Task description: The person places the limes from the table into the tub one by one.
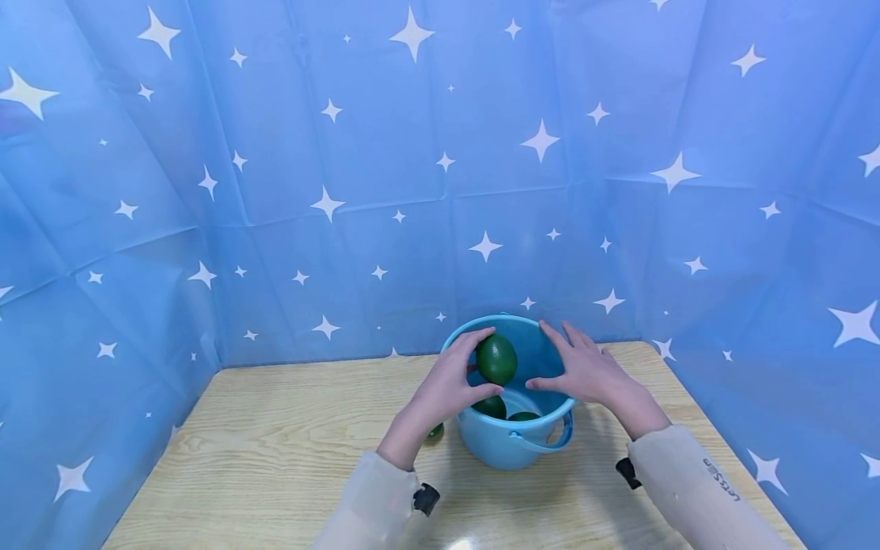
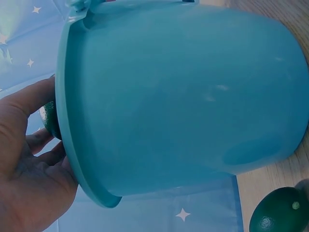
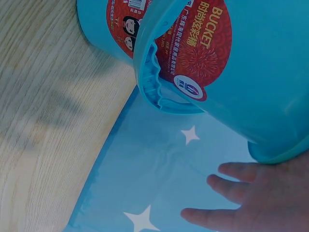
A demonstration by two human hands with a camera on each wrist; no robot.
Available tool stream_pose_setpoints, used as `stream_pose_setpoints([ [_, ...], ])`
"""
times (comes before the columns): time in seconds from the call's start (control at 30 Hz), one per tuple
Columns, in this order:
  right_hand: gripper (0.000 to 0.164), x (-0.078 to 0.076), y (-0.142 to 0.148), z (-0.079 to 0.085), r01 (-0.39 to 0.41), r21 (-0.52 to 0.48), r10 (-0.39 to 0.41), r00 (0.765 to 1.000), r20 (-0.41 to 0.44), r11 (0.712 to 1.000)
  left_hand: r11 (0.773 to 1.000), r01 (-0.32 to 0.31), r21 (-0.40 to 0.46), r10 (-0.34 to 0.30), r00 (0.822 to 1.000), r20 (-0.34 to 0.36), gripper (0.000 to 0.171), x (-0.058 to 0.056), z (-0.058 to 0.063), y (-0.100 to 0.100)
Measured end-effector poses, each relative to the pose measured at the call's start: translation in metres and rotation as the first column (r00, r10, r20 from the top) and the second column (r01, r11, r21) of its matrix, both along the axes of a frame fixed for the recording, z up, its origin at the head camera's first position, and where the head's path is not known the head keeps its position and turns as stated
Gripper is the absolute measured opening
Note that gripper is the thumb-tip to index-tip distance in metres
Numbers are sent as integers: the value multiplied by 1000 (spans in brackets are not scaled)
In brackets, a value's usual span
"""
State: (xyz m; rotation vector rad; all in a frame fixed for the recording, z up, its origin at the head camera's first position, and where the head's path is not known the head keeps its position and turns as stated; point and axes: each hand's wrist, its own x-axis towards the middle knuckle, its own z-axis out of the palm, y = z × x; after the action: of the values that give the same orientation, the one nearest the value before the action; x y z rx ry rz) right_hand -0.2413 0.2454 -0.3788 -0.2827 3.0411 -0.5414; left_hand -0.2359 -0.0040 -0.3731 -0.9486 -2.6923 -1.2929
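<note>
A light blue bucket stands upright on the table between both hands. At its mouth the left hand grips a dark green avocado between thumb and fingers. The left wrist view shows part of this avocado past the rim, the rest hidden by the bucket wall. Two more avocados are inside, one below the left hand, the other partly hidden by the front rim. Over the right rim lies the right hand, fingers spread and fairly straight, thumb over the opening, holding nothing.
Another avocado lies on the wooden table left of the bucket. The bucket's handle hangs down at the front right. A blue star-patterned cloth surrounds the table's back and sides.
</note>
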Motion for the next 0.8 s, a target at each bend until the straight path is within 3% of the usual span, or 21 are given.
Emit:
stream_pose_setpoints([
  [0.8,110,0,1,-1,-1,0,1,1000,-4,1000,999,-28,-39,27,999,-18,83,1,-1,3],
])
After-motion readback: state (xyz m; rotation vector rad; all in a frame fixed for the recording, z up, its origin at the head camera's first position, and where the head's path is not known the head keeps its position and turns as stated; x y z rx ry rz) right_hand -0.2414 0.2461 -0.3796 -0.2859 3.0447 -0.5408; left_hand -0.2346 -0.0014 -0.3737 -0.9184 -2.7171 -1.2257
